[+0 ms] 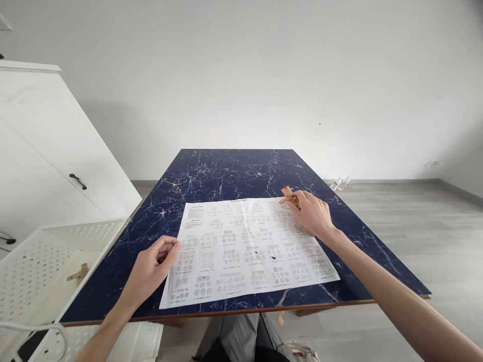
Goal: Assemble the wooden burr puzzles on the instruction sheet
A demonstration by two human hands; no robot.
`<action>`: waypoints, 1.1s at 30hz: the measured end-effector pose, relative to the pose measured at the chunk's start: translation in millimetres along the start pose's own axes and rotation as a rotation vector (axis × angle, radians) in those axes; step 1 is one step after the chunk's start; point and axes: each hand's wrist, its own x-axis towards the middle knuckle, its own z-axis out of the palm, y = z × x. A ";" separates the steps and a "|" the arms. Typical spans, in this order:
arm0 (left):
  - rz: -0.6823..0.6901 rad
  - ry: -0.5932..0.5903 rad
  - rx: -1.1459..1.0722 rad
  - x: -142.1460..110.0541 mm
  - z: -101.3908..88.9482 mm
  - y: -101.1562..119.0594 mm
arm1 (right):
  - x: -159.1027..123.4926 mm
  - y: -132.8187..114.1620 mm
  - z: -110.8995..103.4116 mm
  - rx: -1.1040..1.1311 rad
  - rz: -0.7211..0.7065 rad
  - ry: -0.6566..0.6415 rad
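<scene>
A large printed paper sheet [234, 241] with rows of small diagrams lies on the blue marbled table [226, 173]. A few small dark holes or spots show in it. My left hand [154, 264] is closed at the sheet's left edge, thumb and fingers pinched on the paper. At the sheet's upper right corner, my right hand [311, 213] grips a light wooden puzzle piece [287, 192] made of crossed bars. Its fingers hide part of the wood.
A white perforated basket [41, 261] stands left of the table, with a wooden cross-shaped piece [79, 273] inside. Beyond it is a white cabinet [64, 151]. Plastic bottles [340, 183] lie on the floor past the table's right edge. A white cable [33, 327] crosses the lower left.
</scene>
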 end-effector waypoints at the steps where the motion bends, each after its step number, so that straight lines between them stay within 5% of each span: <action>1: 0.002 -0.007 0.000 -0.4 0.2 0.0 | 3.5 -1.5 0.5 -0.016 0.011 -0.016; 10: 0.044 -0.002 0.043 -3.8 3.1 3.6 | -4.0 -15.3 -14.2 0.116 0.047 0.038; 15: 0.113 0.044 0.067 0.1 8.4 18.6 | -28.7 -58.0 -27.9 0.419 -0.071 -0.026; 17: 0.181 0.039 0.064 8.6 14.9 30.0 | -34.5 -78.6 -32.0 0.740 -0.095 -0.084; 26: 0.307 -0.467 -0.230 90.1 63.8 71.1 | -28.3 -125.8 -14.7 1.197 -0.094 -0.317; 33: 0.253 -0.498 -0.455 109.6 74.8 59.2 | -12.0 -126.4 8.2 1.266 -0.115 -0.395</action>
